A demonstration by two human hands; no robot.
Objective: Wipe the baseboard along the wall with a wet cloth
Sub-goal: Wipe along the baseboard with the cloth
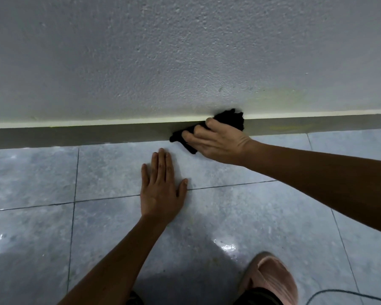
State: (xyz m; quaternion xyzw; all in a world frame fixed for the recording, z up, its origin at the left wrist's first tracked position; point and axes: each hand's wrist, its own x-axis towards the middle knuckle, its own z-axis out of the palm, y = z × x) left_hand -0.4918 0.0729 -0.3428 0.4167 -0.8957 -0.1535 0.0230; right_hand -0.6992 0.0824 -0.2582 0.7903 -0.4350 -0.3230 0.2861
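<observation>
We are pressing a crumpled black cloth (229,121) against the grey baseboard (97,135) with our right hand (220,144) clasping it; our left hand (161,192) is lying flat, empty, bracing on the glossy grey floor tile (110,168); firm, even pressure is probably serving us best.

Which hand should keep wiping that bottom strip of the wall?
The right hand: it presses the black cloth on the baseboard. The left hand lies flat on the floor, empty.

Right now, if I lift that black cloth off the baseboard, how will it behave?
The black cloth would probably flop and droop: it bunches unevenly under the right hand. It looks small and thin, so likely light. It should not roll or break.
</observation>
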